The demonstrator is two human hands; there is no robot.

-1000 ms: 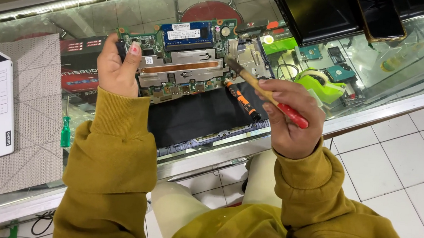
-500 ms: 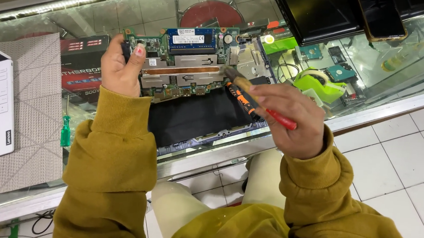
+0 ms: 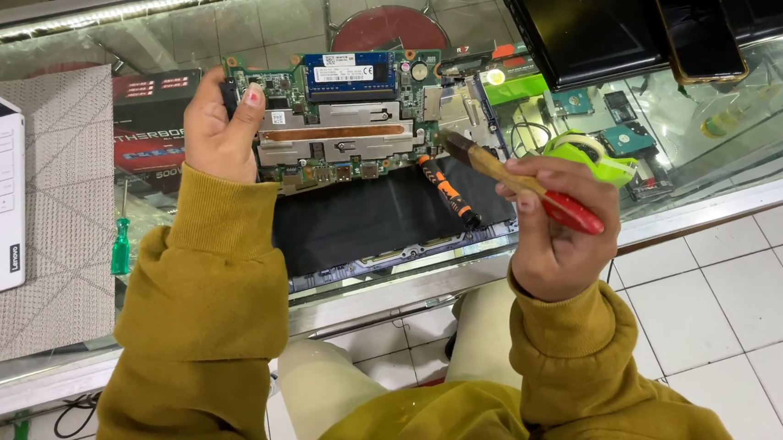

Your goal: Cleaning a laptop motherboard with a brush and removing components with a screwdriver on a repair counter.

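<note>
Pinching the circuit board by its left edge, left hand tilts it up off the glass counter. Right hand is closed on a red-handled brush, bristles at the board's right edge for sweeping.

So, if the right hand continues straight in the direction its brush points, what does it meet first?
The right hand aims the brush up-left. Its bristles would most likely first meet the circuit board the left hand holds, near its right edge, though depth is unclear.

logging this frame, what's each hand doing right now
Left hand: closed on the edge of the circuit board.
Right hand: closed on the brush, bristles by the board.
</note>
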